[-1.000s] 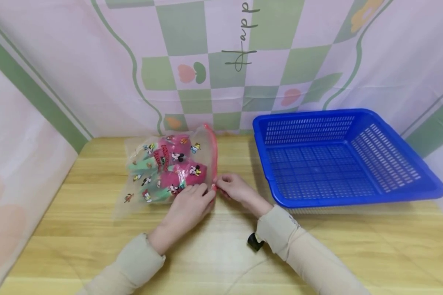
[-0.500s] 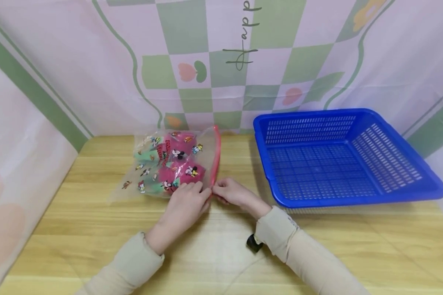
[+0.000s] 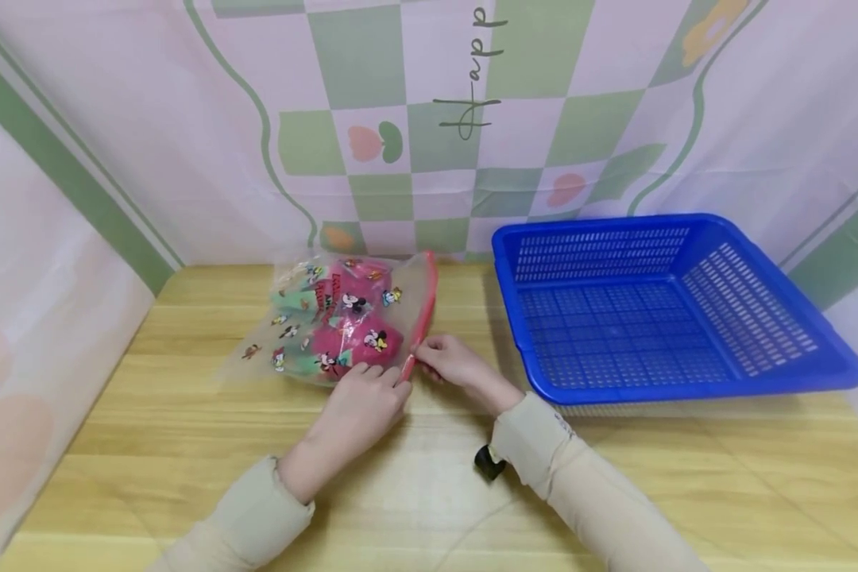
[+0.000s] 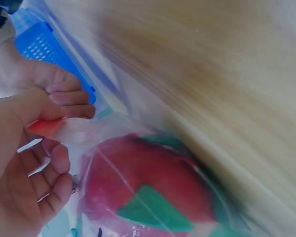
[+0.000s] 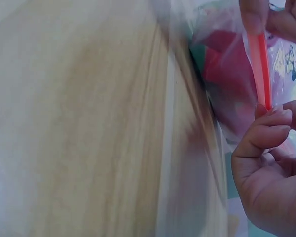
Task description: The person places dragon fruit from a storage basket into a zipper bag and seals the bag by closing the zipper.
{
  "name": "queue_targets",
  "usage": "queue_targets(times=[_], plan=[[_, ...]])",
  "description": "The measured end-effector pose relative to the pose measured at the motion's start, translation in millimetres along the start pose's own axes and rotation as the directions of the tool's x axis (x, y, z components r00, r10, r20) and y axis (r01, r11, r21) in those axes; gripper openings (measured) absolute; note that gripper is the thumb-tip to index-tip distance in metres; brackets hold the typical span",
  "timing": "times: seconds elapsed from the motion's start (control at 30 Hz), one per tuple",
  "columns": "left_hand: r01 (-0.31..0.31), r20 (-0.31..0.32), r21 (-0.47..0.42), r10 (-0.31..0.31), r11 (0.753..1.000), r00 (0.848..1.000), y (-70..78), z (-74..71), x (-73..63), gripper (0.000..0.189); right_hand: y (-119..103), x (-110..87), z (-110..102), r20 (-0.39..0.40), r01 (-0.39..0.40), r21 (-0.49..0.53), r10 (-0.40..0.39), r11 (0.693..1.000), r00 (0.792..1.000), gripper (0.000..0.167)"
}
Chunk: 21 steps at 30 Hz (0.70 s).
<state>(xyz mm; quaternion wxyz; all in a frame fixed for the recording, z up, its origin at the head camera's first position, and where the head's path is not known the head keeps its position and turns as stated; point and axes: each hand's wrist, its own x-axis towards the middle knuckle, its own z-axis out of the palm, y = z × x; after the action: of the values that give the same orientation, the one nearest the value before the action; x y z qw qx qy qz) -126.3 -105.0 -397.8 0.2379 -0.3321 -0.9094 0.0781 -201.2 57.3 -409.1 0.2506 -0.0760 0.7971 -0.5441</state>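
A clear zip bag (image 3: 329, 369) printed with cartoon figures lies on the table, with pink-and-green objects (image 4: 148, 182) inside. A red zip strip (image 3: 425, 306) runs along its right edge. At the near corner my left hand (image 3: 365, 405) pinches the end of this strip between thumb and finger. My right hand (image 3: 457, 367) pinches the strip a little farther along. Between the two hands a short length of the red strip (image 5: 260, 69) shows in the right wrist view. The bag's far left part sags flat on the wood.
To the right stands a blue plastic basket (image 3: 536, 389) with slotted walls. A small black object (image 3: 489, 463) is by my right cuff. Printed cloth (image 3: 443, 191) hangs behind the wooden table (image 3: 186, 445).
The bag's zip edge has shifted to the right. My right hand, close against the left half a second ago, now pinches slightly farther up the strip, leaving a gap between the hands.
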Motion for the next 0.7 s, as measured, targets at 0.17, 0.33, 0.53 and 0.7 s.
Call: queue_targets(times=[0.17,0.33,0.53,0.7], plan=[[0.039,0.076,0.006,-0.039,0.999,0.996,1.0,-4.4,-1.1,0.015,-0.1,5.1,-1.5,-0.044,-0.017,0.068,0.02,0.998,0.999,0.031],[0.163,0.094,-0.054,-0.158,0.985,0.983,3.4,-5.7,-2.0,0.02,1.7,8.0,-0.1,-0.033,-0.031,0.137,0.036,0.99,0.999,0.031],[0.214,-0.032,-0.033,-0.215,0.976,0.976,9.6,-4.7,-1.6,0.03,0.9,3.3,1.1,-0.033,-0.037,0.16,0.043,0.986,0.999,0.029],[0.225,-0.056,0.022,-0.224,0.974,0.973,15.8,-1.2,2.1,0.039,-0.8,-0.4,3.9,-0.04,-0.033,0.17,0.04,0.985,0.998,0.029]])
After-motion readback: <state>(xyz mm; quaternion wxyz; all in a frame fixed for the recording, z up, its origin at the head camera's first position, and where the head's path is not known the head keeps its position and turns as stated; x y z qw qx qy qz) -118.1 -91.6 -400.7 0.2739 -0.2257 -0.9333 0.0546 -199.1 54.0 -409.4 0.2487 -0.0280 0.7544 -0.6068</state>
